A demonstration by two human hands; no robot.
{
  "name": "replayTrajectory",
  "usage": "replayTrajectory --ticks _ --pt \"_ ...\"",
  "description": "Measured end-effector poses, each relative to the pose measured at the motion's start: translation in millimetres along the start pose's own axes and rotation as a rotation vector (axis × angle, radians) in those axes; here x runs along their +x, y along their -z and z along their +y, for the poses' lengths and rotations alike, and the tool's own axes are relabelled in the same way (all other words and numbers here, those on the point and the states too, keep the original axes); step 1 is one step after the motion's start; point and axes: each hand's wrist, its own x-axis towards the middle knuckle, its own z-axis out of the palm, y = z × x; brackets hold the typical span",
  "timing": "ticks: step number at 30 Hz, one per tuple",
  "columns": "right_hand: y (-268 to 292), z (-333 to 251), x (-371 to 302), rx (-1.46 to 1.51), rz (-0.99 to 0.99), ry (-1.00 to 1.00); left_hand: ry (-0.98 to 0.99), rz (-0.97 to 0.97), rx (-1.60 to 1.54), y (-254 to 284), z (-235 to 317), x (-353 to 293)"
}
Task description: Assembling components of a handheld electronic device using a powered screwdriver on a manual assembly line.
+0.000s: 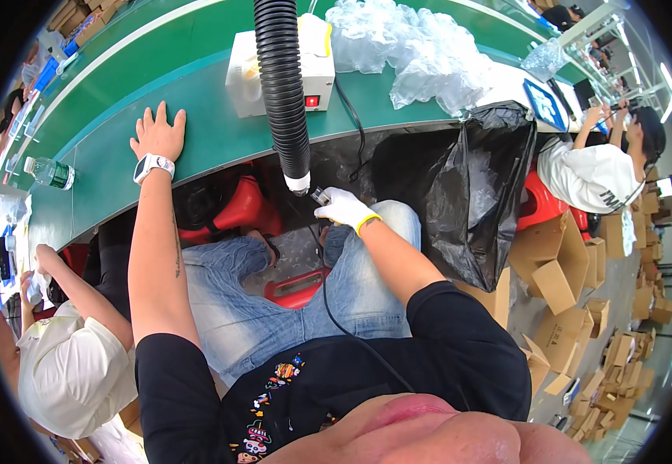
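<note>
My bare left hand point(159, 138) lies flat on the green worktable point(212, 127), fingers spread, with a white watch point(153, 166) on the wrist. My right hand point(347, 207), in a white glove with a yellow cuff, is closed on a small black-and-silver object point(319, 196) above my lap; its exact kind is too small to tell. Just left of that object hangs the white tip of a black corrugated hose point(283, 100). A thin black cable point(337, 315) runs up across my jeans and shirt.
On the table stand a white box with a red switch point(241, 93), a heap of clear plastic bags point(429, 66) and a water bottle point(49, 173). A black bin bag point(483, 201) hangs at the edge. Co-workers sit on both sides; cardboard boxes point(556, 263) lie at right.
</note>
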Motion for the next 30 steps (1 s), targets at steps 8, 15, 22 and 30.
replayTrajectory --ticks 8,15,22,30 --pt "0.4 -6.3 -0.3 0.026 -0.033 -0.035 0.016 0.01 0.0 2.1 -3.7 -0.5" --pt "-0.4 -14.2 -5.9 0.082 -0.017 -0.059 0.012 0.074 -0.043 -7.0 -10.1 0.9" --pt "0.5 -12.6 -1.5 0.057 -0.032 -0.077 0.006 0.026 -0.016 -1.0 -4.2 0.7" --pt "1.3 -10.6 -5.5 0.065 -0.036 -0.082 0.005 0.06 -0.045 -4.4 -1.9 -0.2"
